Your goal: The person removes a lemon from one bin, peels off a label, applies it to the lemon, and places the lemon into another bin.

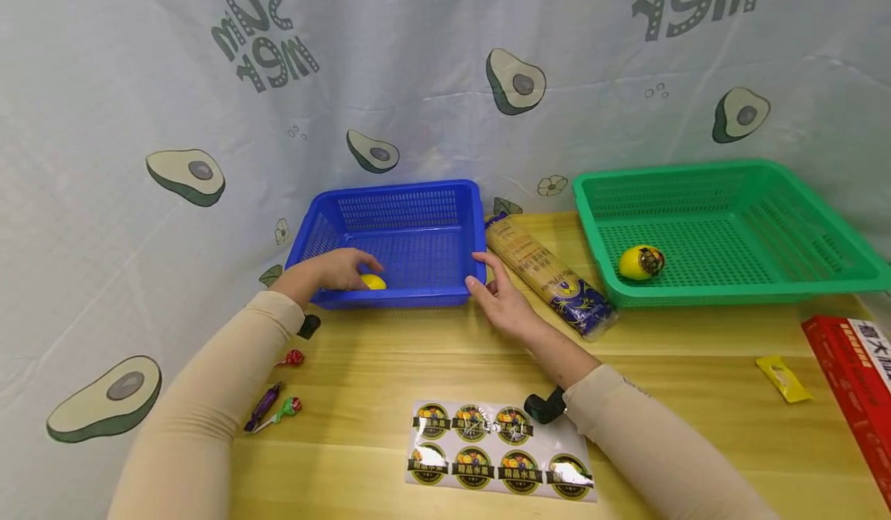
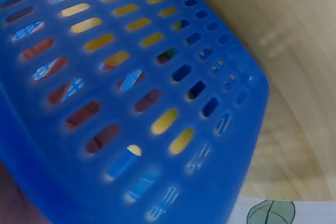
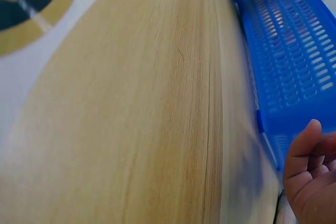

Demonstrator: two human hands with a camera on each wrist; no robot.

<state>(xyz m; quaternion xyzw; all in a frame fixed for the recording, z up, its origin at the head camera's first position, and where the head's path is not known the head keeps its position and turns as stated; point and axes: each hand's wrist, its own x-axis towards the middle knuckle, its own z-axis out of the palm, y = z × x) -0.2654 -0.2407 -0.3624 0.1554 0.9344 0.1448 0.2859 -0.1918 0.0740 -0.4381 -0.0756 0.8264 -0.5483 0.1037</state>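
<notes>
A blue plastic basket [image 1: 411, 297] stands on the table against the curtain. My left hand [image 1: 339, 270] reaches over its near left side, fingers curved about a yellow lemon [image 1: 373, 282] inside. The near wall and the hand hide part of the lemon. In the left wrist view, bits of yellow and of the hand show through the slotted basket wall [image 2: 121, 77]. At the basket's near right corner my right hand [image 1: 503, 300] holds the rim between thumb and fingers. The right wrist view shows its raised thumb [image 3: 302, 148] beside the basket.
A green basket [image 1: 731, 290] at right contains a lemon with a sticker [image 1: 642, 262]. A noodle packet [image 1: 550, 276] lies between the baskets. Nearer are a sticker sheet [image 1: 497, 450], several sweets [image 1: 266, 405], a yellow packet [image 1: 783, 378] and a red box [image 1: 845, 381].
</notes>
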